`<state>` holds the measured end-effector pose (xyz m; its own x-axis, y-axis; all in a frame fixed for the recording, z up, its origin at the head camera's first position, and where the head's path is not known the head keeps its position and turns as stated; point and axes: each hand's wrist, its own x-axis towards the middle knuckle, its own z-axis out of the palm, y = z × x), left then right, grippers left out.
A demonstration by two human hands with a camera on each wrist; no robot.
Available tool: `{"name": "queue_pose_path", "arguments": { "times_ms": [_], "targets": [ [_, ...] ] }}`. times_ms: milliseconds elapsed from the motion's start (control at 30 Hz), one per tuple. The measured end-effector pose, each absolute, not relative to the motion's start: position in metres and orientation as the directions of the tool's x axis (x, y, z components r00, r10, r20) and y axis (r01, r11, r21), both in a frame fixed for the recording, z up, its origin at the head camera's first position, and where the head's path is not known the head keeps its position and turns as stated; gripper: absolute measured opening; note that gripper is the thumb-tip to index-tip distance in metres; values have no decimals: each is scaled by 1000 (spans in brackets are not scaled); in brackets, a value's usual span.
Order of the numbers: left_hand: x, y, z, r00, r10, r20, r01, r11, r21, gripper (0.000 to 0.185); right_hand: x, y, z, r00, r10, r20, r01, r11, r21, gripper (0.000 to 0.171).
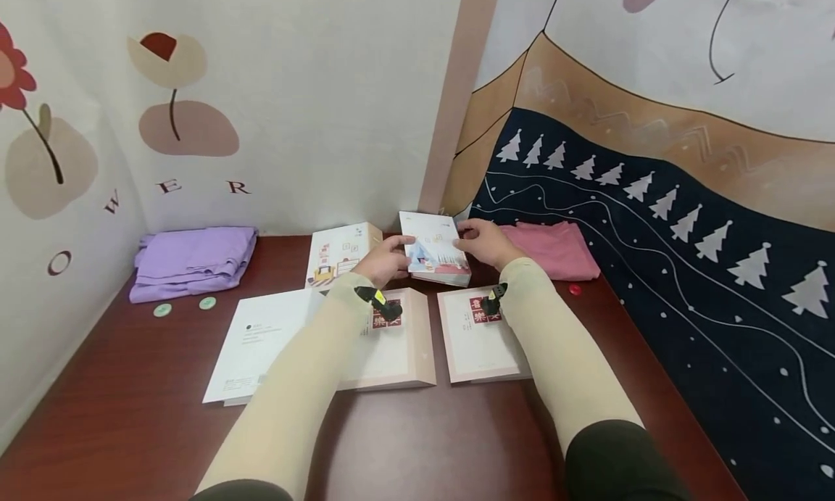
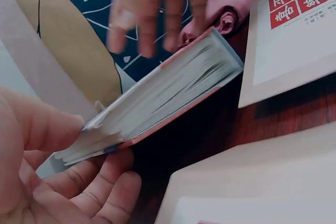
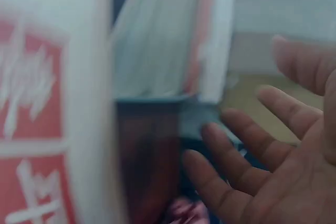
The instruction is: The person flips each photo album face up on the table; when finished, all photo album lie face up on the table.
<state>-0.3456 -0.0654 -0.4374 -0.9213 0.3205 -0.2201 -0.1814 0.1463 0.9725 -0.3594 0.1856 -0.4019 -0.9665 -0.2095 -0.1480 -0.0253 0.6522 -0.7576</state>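
Observation:
A thick book (image 1: 435, 249) with a white, blue and pink cover is at the back middle of the table, tilted up off it in the left wrist view. My left hand (image 1: 386, 260) grips its left edge, thumb (image 2: 50, 129) on one cover and fingers (image 2: 113, 182) beneath the other. Beside the book's right edge is my right hand (image 1: 485, 243); in the right wrist view its fingers (image 3: 247, 166) are spread and apart from the book. Another illustrated white book (image 1: 341, 247) lies left of my left hand.
In front lie a plain white book (image 1: 264, 338), a book with red squares (image 1: 417, 341) and a similar one (image 1: 466, 341) on the right. Folded purple cloth (image 1: 196, 258) and green discs (image 1: 207, 303) are at left; pink cloth (image 1: 554, 249) and a red disc (image 1: 575, 289) at right.

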Motion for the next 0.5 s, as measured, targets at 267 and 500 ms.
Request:
{"name": "queue_pose_path", "arguments": {
  "times_ms": [267,500],
  "targets": [
    [-341,-78,-424,-920,365,-143,-50,252,966,60,-345,164,-384,-898,-370,-239,-91,686,-722,63],
    [-335,-80,-407,-932,358,-57,39,253,967,64,-339,154,-387,-886,-416,-205,-68,554,-830,68]
  ]
}}
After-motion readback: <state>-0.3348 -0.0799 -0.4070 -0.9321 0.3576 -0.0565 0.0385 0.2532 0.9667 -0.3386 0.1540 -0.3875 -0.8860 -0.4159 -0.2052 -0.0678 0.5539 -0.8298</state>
